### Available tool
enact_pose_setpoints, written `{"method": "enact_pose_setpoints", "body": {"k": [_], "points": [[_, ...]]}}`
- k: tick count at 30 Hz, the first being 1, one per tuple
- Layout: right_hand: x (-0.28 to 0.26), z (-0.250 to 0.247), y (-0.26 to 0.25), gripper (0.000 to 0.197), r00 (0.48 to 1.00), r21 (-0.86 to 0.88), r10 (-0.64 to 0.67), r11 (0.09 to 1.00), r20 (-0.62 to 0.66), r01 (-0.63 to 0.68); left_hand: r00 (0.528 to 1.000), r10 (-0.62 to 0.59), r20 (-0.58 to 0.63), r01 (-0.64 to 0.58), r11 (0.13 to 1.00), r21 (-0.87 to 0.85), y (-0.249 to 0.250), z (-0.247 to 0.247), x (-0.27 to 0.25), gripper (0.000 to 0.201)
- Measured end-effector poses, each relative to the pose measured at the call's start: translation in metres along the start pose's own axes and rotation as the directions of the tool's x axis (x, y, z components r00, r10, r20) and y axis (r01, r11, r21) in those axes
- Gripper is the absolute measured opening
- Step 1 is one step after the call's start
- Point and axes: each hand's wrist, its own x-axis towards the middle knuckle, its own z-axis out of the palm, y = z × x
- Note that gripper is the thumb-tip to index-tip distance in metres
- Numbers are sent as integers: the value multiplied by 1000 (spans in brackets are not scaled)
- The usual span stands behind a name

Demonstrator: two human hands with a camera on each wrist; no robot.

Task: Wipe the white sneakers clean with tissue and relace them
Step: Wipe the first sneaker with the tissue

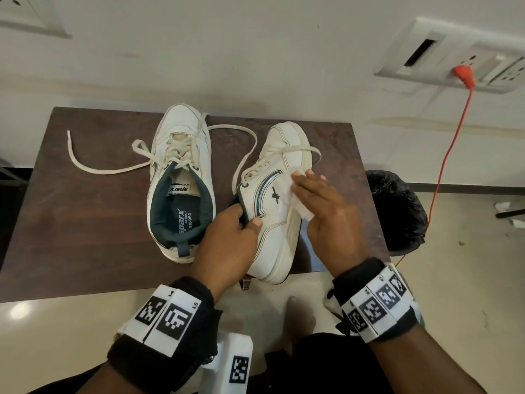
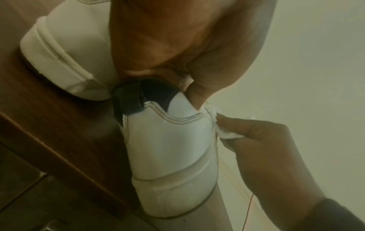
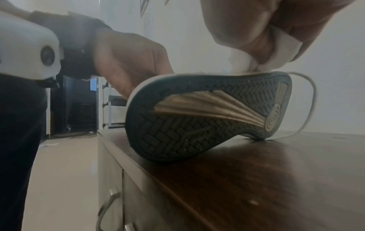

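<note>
Head view: dark wood-grain table across the middle of the frame. At centre, left sneaker flat on its sole, smooth white leather, dark padded lining, printed insole, loose flat lace trailing toward the left edge. Right of centre, right sneaker tipped onto its side, glossy white with a curved blue stripe. Left hand curled round its dark collar, thumb on the outer leather. Right hand laid with near-straight fingers over a crumpled white tissue, pressing it against the sneaker's side near the sole edge. At right edge, round bin lined with a crinkled black bag; contents not discernible. Orange cable hanging from a wall socket, upper right.

Left wrist view: stitched white heel panel filling the centre, dark pull tab above, tissue pinched against the side at right.

Right wrist view: dark herringbone-tread sole raised at a tilt, toe edge touching the table; tissue folded under the fingers, upper right.
</note>
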Motion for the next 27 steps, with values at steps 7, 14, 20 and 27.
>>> {"method": "enact_pose_setpoints", "body": {"k": [7,14,20,27], "points": [[-23,1,-25,42,1000,93,-17,996,24,15,996,57,-64,-39,967,250,-6,-2,-2,31],[-52,6,-42,43,1000,41,-20,999,-15,21,996,93,-19,-85,964,250,-9,-5,-8,32],[-31,11,-35,44,1000,-25,26,999,-6,-26,953,102,285,-205,910,361,-27,-30,-21,25],[-24,2,-31,49,997,-23,59,998,47,-58,952,219,212,-278,910,308,-28,-17,-18,12]]}}
